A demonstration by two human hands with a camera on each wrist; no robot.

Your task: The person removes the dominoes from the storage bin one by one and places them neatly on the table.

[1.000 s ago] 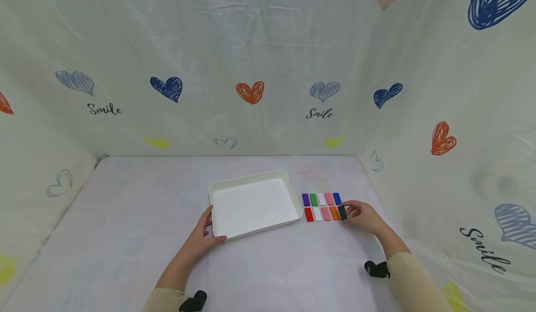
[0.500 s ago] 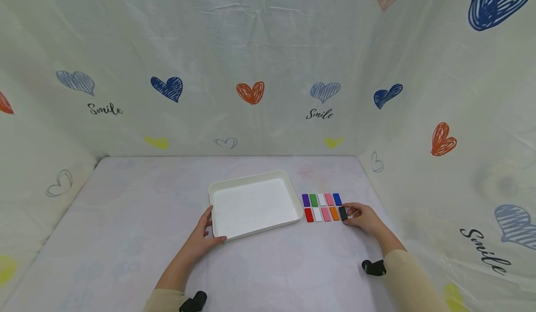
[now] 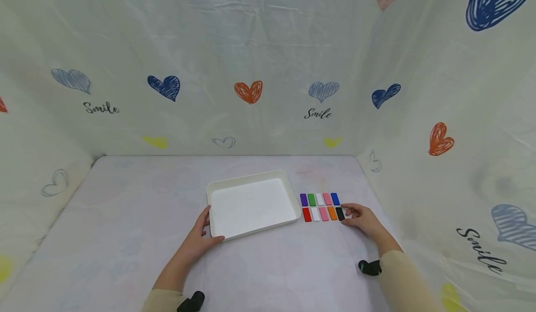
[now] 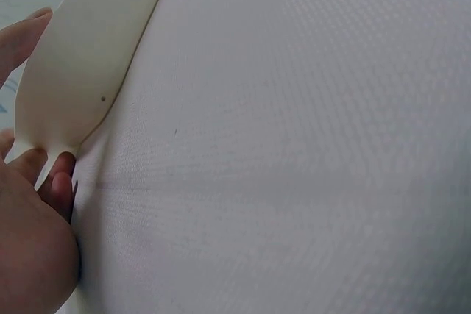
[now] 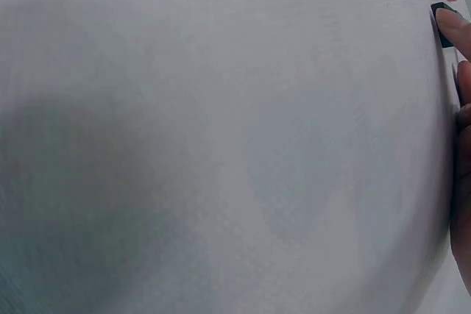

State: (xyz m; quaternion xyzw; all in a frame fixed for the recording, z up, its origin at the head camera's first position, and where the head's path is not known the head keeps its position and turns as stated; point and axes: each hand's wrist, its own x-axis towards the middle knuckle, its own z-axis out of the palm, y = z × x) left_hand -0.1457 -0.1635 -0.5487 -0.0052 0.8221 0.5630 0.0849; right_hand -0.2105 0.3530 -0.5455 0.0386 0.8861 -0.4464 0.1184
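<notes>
In the head view a white rectangular tray [image 3: 253, 205] lies slightly turned on the table. My left hand [image 3: 197, 242] grips its near left corner, thumb at the front wall and fingers at the left side. The left wrist view shows those fingers against the tray's outer wall [image 4: 88, 56]. Right of the tray, small flat coloured blocks form two rows. My right hand [image 3: 364, 219] pinches the black block [image 3: 340, 213] at the right end of the near row, thumb at its near end. In the right wrist view, the thumb partly covers this black block [image 5: 444, 40].
Beside the black block lie orange [image 3: 332, 213], pink, white and red [image 3: 307, 214] blocks. Behind them are blue [image 3: 335, 199], pink, white, green and purple [image 3: 304, 200] ones. A white-covered table [image 3: 138, 209] carries everything. Heart-printed sheeting [image 3: 284, 46] hangs around it.
The head view has shifted slightly. My right forearm has moved a little to the left, while its fingers stay at the black block. The left hand and the tray hold still.
</notes>
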